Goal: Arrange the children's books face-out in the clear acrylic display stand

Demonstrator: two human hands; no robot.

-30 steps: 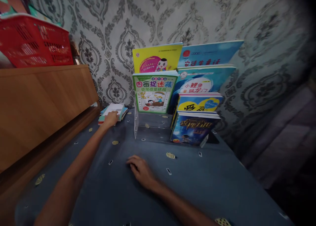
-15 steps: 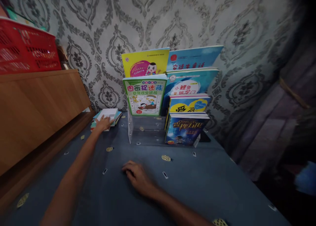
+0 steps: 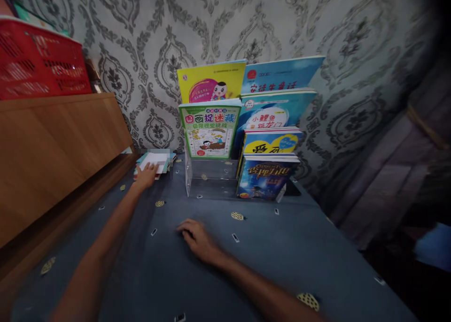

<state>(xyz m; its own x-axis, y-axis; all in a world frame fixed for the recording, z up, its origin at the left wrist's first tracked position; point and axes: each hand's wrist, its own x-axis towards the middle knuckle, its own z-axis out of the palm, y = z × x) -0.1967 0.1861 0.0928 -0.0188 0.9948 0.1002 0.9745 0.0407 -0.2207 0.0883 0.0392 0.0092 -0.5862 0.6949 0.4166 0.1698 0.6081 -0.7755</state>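
Note:
My left hand, arm stretched out, lies on the front edge of a small stack of books by the wall. Its fingers are spread over the white top surface. My right hand rests on the dark blue tablecloth, fingers loosely bent, thumb apart, nothing in it. Beyond it stands a clear tiered book rack. On its left side are a yellow book and a green picture book. Blue books, among them a dark blue one, fill its right side.
To the left, a wooden cabinet carries a red plastic basket. Patterned wallpaper covers the wall behind. A grey curtain hangs at the right beyond the table's edge.
The view has shifted slightly, so the rack and books sit a little higher and further right. My left hand stays on the stack, its fingers shifted slightly; my right hand remains on the cloth.

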